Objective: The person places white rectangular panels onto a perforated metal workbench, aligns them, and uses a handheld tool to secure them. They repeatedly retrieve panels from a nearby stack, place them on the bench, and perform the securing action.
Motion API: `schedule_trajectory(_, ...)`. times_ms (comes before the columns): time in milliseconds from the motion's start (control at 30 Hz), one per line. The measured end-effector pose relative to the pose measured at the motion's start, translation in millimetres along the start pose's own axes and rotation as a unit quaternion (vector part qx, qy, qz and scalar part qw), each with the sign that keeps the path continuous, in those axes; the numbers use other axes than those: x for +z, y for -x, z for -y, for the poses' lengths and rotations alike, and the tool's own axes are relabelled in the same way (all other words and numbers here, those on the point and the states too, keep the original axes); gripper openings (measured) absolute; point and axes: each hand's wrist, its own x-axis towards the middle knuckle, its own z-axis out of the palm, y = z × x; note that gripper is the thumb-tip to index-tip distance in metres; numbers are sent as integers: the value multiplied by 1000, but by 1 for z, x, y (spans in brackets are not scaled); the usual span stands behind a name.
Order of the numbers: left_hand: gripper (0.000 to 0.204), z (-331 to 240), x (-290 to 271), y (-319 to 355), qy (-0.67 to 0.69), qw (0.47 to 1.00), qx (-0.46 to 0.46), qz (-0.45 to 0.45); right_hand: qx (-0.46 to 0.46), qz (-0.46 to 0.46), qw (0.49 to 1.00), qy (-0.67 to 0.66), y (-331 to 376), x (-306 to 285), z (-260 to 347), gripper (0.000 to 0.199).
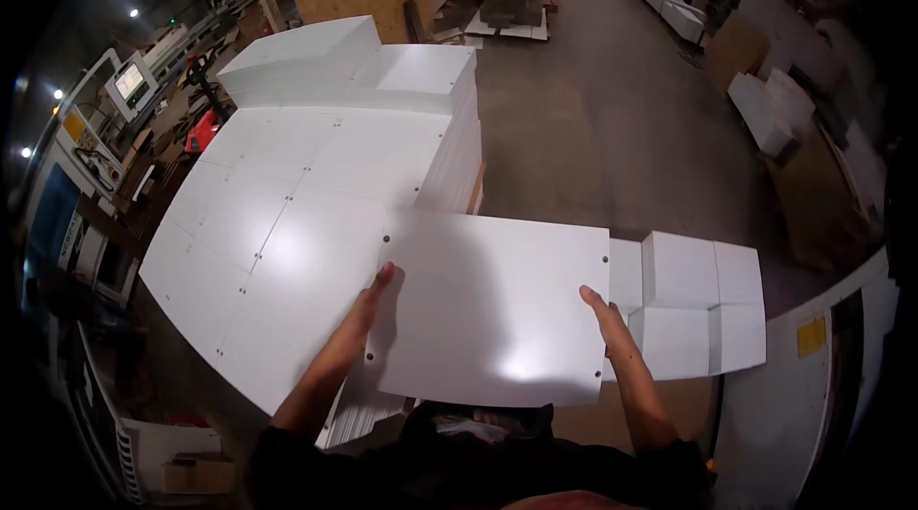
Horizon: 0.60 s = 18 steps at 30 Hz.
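Note:
A white rectangular panel (488, 309) with a small round metal fitting near each corner lies level in front of my body. Its left edge is in my left hand (360, 311), thumb on top and fingers curled out of sight below. My right hand (609, 321) grips the opposite edge the same way, thumb pointing inward. To the left spreads a broad stack of similar white panels (316, 166), with paired holes along the seams. On the right, beyond my right hand, stand lower stacks of smaller white panels (679, 271).
Taller white stacks (306, 51) rise at the far left. A machine with a screen (131, 82) and a red pallet jack (202, 131) stand left of them. Concrete floor (612, 118) runs ahead, with boards (765, 118) along the right. A grey cabinet (779, 395) is near right.

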Motion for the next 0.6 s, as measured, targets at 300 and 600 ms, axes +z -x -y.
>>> schedule_trajectory(300, 73, -94, 42, -139, 19, 1000, 3, -15, 2, 142, 990, -9, -204, 12, 123, 87)
schedule_trajectory(600, 70, -165, 38, -246, 73, 995, 68, -31, 65, 293, 954, -17, -354, 60, 247, 81)
